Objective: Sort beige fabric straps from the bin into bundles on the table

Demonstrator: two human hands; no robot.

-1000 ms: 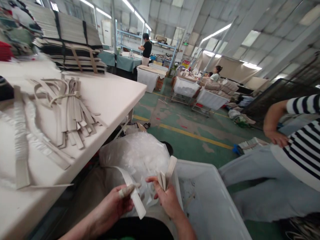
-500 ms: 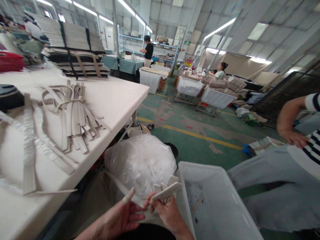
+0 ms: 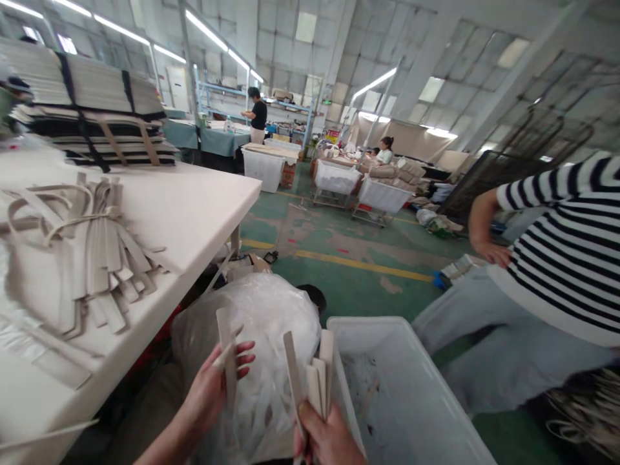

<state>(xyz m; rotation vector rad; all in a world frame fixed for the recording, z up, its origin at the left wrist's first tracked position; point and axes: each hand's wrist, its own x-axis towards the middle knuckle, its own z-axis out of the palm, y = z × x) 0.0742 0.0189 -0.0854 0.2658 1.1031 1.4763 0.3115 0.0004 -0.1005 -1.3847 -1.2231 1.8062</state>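
My right hand (image 3: 329, 433) is closed round several beige fabric strips (image 3: 317, 384), whose ends stand up in a loose fan. To the left, my left hand (image 3: 206, 387) pinches a beige strip (image 3: 223, 329) between thumb and fingers, with the other fingers spread. A second short end shows beside that strip, and I cannot tell whether it is a separate piece. Both hands are over a large clear plastic bag (image 3: 261, 303) with pale contents. More beige strips, a tied bundle (image 3: 97, 258), lie on the white table (image 3: 213, 194) at the left.
A white plastic bin (image 3: 402, 381) with scraps at its bottom stands right of my hands. Close by on the right is a person in a striped top (image 3: 571, 245), hand on hip. Strapped stacks of flat material (image 3: 101, 110) rest on the table. White carts (image 3: 385, 192) stand farther back.
My hands have moved apart from being close together. A strip now shows upright in my left hand, and the strips in my right hand point upward. The view has turned right.
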